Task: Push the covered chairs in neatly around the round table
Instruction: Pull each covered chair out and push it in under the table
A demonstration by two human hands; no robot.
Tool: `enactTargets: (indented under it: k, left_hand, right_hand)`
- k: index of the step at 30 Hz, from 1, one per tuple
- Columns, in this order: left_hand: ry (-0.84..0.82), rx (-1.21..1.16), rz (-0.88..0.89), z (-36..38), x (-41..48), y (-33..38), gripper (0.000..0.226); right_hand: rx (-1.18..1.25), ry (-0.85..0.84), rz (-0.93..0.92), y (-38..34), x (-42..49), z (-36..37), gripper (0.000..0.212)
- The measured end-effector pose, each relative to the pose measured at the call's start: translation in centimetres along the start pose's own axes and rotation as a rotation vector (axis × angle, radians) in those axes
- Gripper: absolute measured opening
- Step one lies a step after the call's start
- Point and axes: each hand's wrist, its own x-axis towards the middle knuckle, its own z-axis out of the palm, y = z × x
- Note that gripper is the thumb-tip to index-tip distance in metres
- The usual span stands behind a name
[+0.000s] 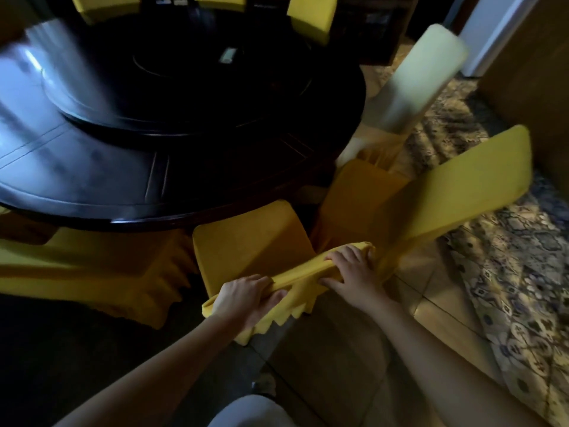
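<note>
Covered chair (pixel 246 241), yellow, at near rim of round table (pixel 154 186), seat front meeting the edge. Gripped along backrest top by left hand (pixel 246 295) and right hand (pixel 351 272), fingers curled over cloth. Second yellow chair (pixel 446 192) just beside, right, angled outward.

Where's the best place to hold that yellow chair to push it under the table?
Take the top edge of the yellow chair, from behind, facing the round table. That edge is a long rounded bar, so the left hand and right hand can curl over it near its two ends, which should keep the chair straight.
</note>
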Motion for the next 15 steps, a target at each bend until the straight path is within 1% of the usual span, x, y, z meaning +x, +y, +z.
enactTargets:
  k: [3, 5, 7, 9, 12, 15]
  left_hand:
    - [-0.129, -0.09, -0.039, -0.1, 0.8, -0.1, 0.073]
    - [-0.242, -0.153, -0.034, -0.1, 1.7, -0.1, 0.062]
    - [-0.323, -0.174, 0.016, -0.2, 2.9, 0.4, 0.055]
    - [-0.324, -0.111, 0.121, -0.1, 4.3, 1.8, 0.055]
    - [-0.289, -0.027, 0.228, 0.6, 6.4, 5.4, 0.064]
    - [-0.249, -0.047, 0.324, 0.9, 9.0, 9.1, 0.071]
  right_hand:
    - [0.07, 0.02, 0.01, -0.1, -0.3, 0.0, 0.051]
    - [0.111, 0.024, 0.022, -0.1, -0.7, 0.1, 0.057]
    - [0.152, 0.034, 0.038, -0.2, -1.3, 0.5, 0.061]
    - [0.215, 0.053, 0.078, -0.6, -2.2, 0.9, 0.063]
    - [0.27, 0.101, 0.171, -0.2, -4.3, 1.6, 0.067]
    - [0.225, 0.114, 0.308, 2.5, -6.6, 1.5, 0.075]
